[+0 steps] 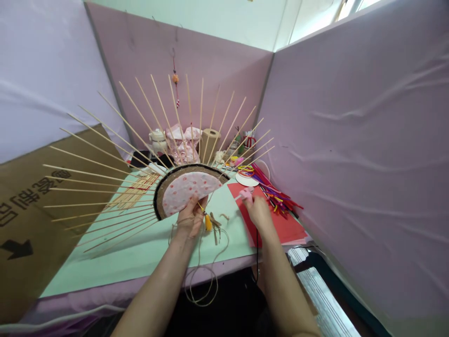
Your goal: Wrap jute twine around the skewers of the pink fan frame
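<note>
My left hand (191, 216) grips the lower edge of a fan frame: a half-round pad of pink dotted cloth (187, 189) backed by a brown disc, from which several thin bamboo sticks (105, 159) spread out to the left and upward. My right hand (257, 210) is closed on a small pink tool (245, 193), likely a glue gun, with its tip pointed left toward the pad. A black cord runs down from that hand. Brown twine (203, 276) hangs from the pad over the table's front edge.
The pale green table (140, 257) carries a red sheet (284, 224), a bundle of coloured pipe cleaners (275, 192), a white disc (246, 179), a twine roll (209, 142), pink cloth and a small teapot at the back. Pink partition walls and a cardboard panel (31, 210) enclose it.
</note>
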The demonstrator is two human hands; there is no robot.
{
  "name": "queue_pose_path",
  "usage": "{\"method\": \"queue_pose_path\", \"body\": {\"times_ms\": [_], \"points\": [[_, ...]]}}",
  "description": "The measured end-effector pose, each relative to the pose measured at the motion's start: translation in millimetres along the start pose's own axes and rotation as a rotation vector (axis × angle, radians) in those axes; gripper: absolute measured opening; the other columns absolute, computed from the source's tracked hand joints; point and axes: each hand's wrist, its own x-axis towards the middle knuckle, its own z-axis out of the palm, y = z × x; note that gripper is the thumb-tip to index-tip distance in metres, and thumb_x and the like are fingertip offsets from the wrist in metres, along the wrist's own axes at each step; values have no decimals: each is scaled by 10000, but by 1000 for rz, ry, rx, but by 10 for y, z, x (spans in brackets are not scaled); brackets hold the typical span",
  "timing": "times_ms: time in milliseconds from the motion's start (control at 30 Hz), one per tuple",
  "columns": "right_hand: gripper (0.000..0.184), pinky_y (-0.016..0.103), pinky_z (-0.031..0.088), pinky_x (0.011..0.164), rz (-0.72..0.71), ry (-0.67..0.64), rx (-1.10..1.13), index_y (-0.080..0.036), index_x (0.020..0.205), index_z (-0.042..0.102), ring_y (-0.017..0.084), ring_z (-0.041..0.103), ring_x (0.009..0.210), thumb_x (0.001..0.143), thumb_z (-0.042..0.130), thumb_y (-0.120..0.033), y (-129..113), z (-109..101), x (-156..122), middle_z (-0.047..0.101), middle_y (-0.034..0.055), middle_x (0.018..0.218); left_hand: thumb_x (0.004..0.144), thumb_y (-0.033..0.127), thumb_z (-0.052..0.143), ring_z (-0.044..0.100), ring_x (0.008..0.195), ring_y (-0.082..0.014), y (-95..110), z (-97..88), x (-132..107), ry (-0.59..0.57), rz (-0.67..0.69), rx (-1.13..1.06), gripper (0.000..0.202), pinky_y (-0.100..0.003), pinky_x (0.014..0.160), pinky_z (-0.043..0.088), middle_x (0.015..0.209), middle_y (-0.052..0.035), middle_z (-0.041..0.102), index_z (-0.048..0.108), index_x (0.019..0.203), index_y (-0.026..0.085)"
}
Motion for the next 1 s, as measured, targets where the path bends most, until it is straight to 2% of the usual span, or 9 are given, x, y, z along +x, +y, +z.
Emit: {"method": "queue_pose_path", "body": {"times_ms": [67, 167, 200, 267, 333, 433, 500, 733, 1000], "points": [[409, 312, 451, 639, 16, 82, 302, -149, 851, 629, 220, 613, 723, 903, 448, -512, 49, -87, -102, 656, 105, 779, 791, 41, 631, 716, 854, -139, 4, 9, -6, 7, 18, -28, 158, -302, 888, 572, 771, -10, 737, 642, 725, 184], [446, 267, 457, 583, 133, 160, 989, -169, 923, 600, 157, 590, 654, 834, 522, -598, -19, -189, -281, 649, 46, 795, 771, 36, 652, 716, 827, -144, 6, 33, -26, 23, 17, -32, 153, -320, 894, 572, 757, -16, 732, 643, 707, 175], [459, 259, 466, 584, 186, 170, 1158, -175, 962, 591, 144, 595, 658, 813, 550, -607, -73, -221, -342, 651, 41, 828, 766, 35, 657, 716, 812, -145, 8, 42, -34, 30, 9, -25, 151, -325, 893, 573, 753, -16, 730, 642, 704, 172], [460, 251, 472, 586, 242, 199, 1357, -181, 996, 584, 132, 600, 666, 796, 585, -596, -193, -295, -463, 648, 39, 862, 761, 21, 650, 714, 787, -144, 16, 57, -51, 52, -6, -18, 161, -340, 899, 572, 739, -13, 726, 640, 701, 170], [424, 240, 452, 570, 181, 191, 1376, -181, 985, 598, 121, 577, 646, 829, 572, -574, -290, -385, -580, 638, 33, 842, 757, 1, 636, 713, 789, -150, 25, 68, -67, 59, -20, -16, 170, -362, 915, 567, 740, -15, 724, 641, 709, 163], [399, 225, 403, 538, 14, 90, 1213, -175, 946, 633, 108, 522, 609, 900, 502, -548, -346, -527, -733, 614, 23, 786, 753, -10, 627, 714, 821, -169, 35, 75, -91, 44, -49, 5, 155, -380, 933, 559, 754, -38, 725, 646, 725, 141], [416, 228, 386, 528, -40, 42, 1108, -171, 915, 646, 112, 495, 597, 922, 465, -546, -344, -600, -806, 595, 19, 746, 757, -11, 620, 713, 831, -174, 39, 81, -114, 41, -69, 24, 149, -381, 937, 557, 756, -45, 726, 647, 729, 133], [455, 219, 384, 518, -5, 40, 979, -179, 853, 644, 133, 517, 647, 923, 433, -576, -354, -701, -903, 581, 24, 734, 748, -22, 622, 709, 798, -162, 50, 111, -187, 22, -86, 50, 174, -394, 936, 554, 719, -28, 716, 640, 701, 145], [472, 218, 390, 475, 7, 9, 935, -176, 855, 642, 122, 486, 580, 905, 438, -598, -368, -749, -925, 567, 17, 709, 685, 8, 706, 709, 766, -150, 13, 49, -132, -44, -70, 40, 160, -391, 944, 547, 754, -18, 733, 640, 714, 150]]}}
